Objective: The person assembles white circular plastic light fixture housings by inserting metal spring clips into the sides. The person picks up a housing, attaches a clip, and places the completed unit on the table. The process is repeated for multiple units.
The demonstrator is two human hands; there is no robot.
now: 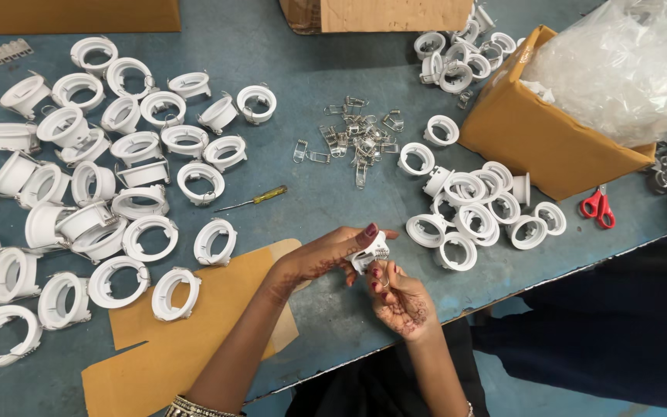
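Head view: we fit a spring clip (judging by the pile).
Left hand [326, 255] and right hand [399, 297] both pinch the white ring housing [370, 253]; next needs firm seating.

Assembly workshop: blue workbench [287, 54] with piled white plastic rings [117, 177], metal spring clips [353, 135], cardboard boxes [538, 139].

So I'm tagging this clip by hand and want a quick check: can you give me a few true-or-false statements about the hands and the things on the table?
1. Both hands, left hand and right hand, hold one white ring part. True.
2. The screwdriver is in the right hand. False: it lies on the table, untouched.
3. Red-handled scissors lie beside the cardboard box. True.
4. The metal spring clips are piled inside the box. False: they lie loose on the table.
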